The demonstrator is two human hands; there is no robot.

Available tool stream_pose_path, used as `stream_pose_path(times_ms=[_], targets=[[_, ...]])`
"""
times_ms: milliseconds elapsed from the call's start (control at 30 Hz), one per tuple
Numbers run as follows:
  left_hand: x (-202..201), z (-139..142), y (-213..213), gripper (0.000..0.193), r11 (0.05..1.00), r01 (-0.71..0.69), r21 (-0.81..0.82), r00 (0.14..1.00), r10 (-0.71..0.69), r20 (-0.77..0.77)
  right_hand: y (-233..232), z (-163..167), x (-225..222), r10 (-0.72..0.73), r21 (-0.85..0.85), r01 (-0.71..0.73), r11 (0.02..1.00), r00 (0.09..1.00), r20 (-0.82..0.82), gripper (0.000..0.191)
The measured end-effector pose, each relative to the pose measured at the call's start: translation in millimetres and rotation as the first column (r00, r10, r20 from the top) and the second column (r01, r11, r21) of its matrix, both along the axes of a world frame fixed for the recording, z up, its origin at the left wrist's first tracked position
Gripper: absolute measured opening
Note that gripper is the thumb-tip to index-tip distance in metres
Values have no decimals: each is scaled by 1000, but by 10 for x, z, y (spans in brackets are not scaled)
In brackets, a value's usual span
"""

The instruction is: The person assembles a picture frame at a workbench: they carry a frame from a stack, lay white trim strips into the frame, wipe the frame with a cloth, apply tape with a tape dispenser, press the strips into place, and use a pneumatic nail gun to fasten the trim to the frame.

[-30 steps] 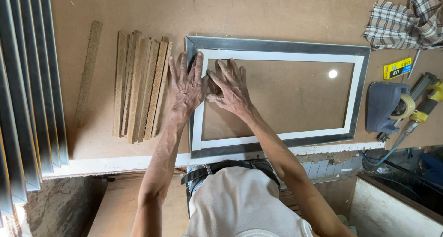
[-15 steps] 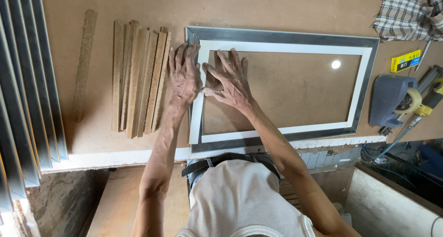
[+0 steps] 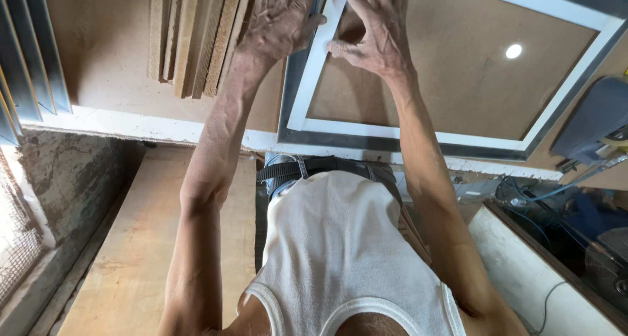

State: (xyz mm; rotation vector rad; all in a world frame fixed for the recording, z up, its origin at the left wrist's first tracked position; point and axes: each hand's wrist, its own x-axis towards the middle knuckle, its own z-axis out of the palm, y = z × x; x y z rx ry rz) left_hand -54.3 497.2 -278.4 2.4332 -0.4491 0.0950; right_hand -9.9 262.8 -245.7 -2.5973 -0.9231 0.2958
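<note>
A rectangular frame (image 3: 418,140), grey outside with a white inner strip, lies flat on the brown board table (image 3: 111,74). My left hand (image 3: 278,18) rests palm down on the frame's left side, next to the wooden strips. My right hand (image 3: 373,32) is just inside that same left side, fingers spread, thumb and fingertips touching the white inner strip (image 3: 314,81). Neither hand closes around anything. The upper part of the frame is cut off by the top of the view.
Several wooden strips (image 3: 196,35) lie side by side left of the frame. Grey metal profiles (image 3: 33,61) are stacked at the far left. A blue-grey power tool (image 3: 592,123) with cables sits at the right. A wooden plank (image 3: 157,244) lies below the table edge.
The view has tilted down and closer, so the table slid up and my torso fills the lower part. Both hands stay pressed on the frame's left side.
</note>
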Motion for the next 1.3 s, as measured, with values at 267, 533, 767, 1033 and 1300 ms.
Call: stream_pose_path(times_ms=[267,533,767,1033,1300], targets=[[-29,77,-58,76,999,-41,-1,999,41,21,176,128,5,-33,-28,33,999,999,23,101],[34,174,34,90,999,-8,31,999,7,39,375,118,-20,-75,5,76,997,980,183,131],[-13,266,122,120,992,95,82,994,-90,-67,271,81,11,-20,109,-3,994,976,216,136],[104,294,91,126,994,97,49,985,-89,-151,255,73,64,-51,25,47,999,980,190,130],[238,433,179,115,997,81,-3,990,-81,-112,340,103,55,-70,-22,74,997,987,142,113]])
